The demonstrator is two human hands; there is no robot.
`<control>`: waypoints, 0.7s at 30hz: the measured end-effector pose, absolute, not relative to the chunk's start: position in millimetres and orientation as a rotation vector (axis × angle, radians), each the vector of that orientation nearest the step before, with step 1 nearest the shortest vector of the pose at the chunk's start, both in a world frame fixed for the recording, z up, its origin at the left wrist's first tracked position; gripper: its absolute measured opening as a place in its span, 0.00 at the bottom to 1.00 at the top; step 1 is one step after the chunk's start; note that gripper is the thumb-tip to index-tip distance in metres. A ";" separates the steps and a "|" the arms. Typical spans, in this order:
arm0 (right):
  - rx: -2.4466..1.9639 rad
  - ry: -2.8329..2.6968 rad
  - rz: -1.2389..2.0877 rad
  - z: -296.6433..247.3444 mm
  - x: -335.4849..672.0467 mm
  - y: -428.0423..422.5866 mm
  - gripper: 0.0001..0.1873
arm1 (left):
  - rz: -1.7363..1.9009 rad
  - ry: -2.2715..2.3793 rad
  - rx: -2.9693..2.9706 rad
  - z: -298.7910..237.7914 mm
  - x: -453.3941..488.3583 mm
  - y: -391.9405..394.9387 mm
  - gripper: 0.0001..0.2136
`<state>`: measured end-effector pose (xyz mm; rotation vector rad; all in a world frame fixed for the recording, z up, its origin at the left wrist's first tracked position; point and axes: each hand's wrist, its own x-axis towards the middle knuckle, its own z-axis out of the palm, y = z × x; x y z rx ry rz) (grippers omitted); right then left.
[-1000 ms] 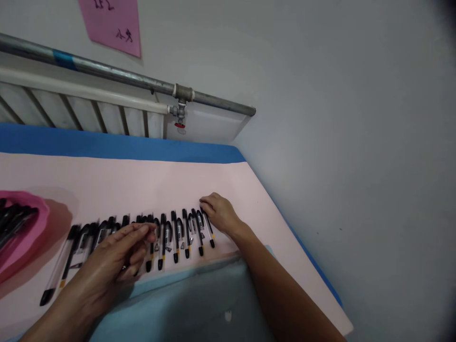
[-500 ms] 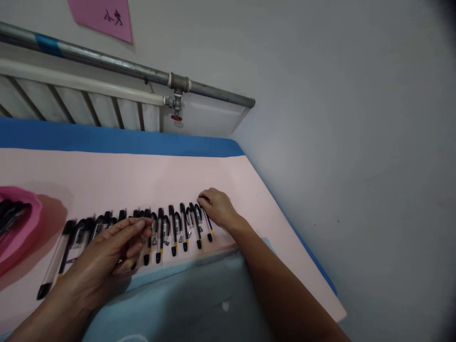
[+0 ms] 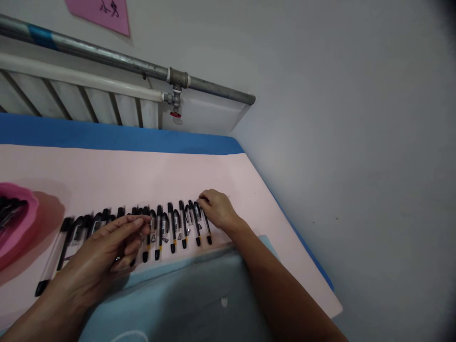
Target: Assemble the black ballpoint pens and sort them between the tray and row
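A row of capped gel pens (image 3: 172, 228) with black ends and clear barrels lies side by side on the pink tabletop. Between them are rounded black pieces (image 3: 177, 220) with small printed labels. At the right end of the row, my right hand (image 3: 217, 207) has its fingers closed over the top of the last pen (image 3: 207, 229). My left hand (image 3: 114, 242) hovers over the left half of the row, thumb and fingers pinched together. Whether anything sits in that pinch I cannot make out. It hides several pens beneath it.
A pink basket (image 3: 30, 209) with more black pens stands at the left edge. Light blue cloth (image 3: 185, 294) covers the near side. Behind the blue-edged table run a radiator (image 3: 81, 78) and a metal pipe (image 3: 107, 54); a grey wall (image 3: 338, 142) borders the right.
The view has shifted slightly. Both hands keep nearly the same pose and place, the right one still at the last pen.
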<state>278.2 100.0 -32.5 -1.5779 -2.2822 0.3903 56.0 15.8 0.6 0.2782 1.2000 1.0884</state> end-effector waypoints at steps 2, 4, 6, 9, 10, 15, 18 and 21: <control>-1.589 -2.263 0.388 -33.7 278.0 99.7 0.07 | 1.036 1.190 0.292 2.2 55.7 15.8 0.08; -1.597 -2.234 0.386 -33.4 278.7 99.6 0.07 | 0.987 1.175 0.293 2.8 54.5 16.3 0.07; -1.611 -2.183 0.372 -29.9 279.1 98.2 0.08 | 0.982 1.162 0.252 2.9 53.7 17.4 0.07; -1.558 -2.063 0.362 -16.5 274.0 88.1 0.09 | 1.018 1.105 0.135 3.0 55.7 19.7 0.09; -1.488 -2.020 0.382 -10.5 270.0 81.6 0.08 | 1.029 1.077 0.097 3.1 57.2 20.3 0.10; -1.085 -2.166 0.584 15.9 237.8 34.0 0.07 | 1.144 0.969 -0.020 3.8 67.5 20.4 0.12; -1.017 -2.396 0.673 18.2 218.0 13.4 0.11 | 1.159 0.923 0.009 3.6 72.8 15.3 0.12; -1.069 -2.517 0.599 8.7 207.3 8.2 0.15 | 1.087 0.883 0.069 1.7 77.6 8.1 0.13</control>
